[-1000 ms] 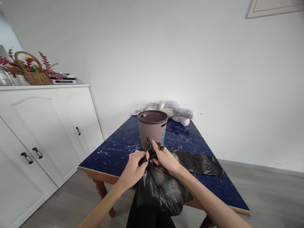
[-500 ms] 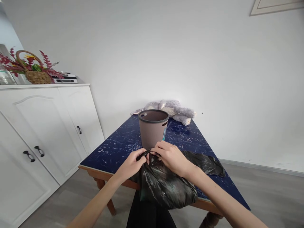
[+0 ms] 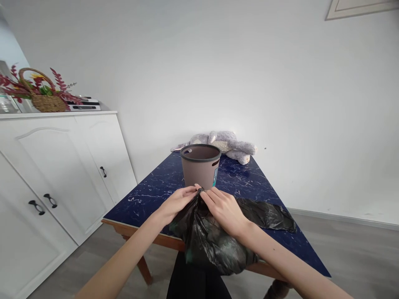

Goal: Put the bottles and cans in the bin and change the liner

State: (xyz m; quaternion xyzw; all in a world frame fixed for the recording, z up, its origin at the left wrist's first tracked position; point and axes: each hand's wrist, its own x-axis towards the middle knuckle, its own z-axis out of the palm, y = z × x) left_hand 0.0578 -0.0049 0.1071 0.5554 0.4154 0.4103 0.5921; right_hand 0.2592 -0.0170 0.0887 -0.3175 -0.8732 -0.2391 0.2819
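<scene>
A black plastic garbage bag (image 3: 215, 245) hangs over the front edge of the table, full-looking below and gathered at its top. My left hand (image 3: 179, 201) pinches the gathered neck from the left, fingers closed. My right hand (image 3: 222, 207) grips the same neck from the right, its fingertips meeting the left ones. Just beyond my hands a brownish trash can (image 3: 199, 170) with a dark rim stands upright, its mouth uncovered. To the right, a flattened black plastic bag (image 3: 268, 214) lies on the table.
A grey plush toy (image 3: 224, 143) lies at the back of the blue marbled table (image 3: 149, 193), against the wall. On the left stands a white cabinet (image 3: 62, 166) with a flower basket (image 3: 48, 101) and a white device (image 3: 85, 104) on top.
Both hands have moved slightly up and closer together at the bag's neck. The bag's top is now bunched tighter into folds. The trash can has not moved.
</scene>
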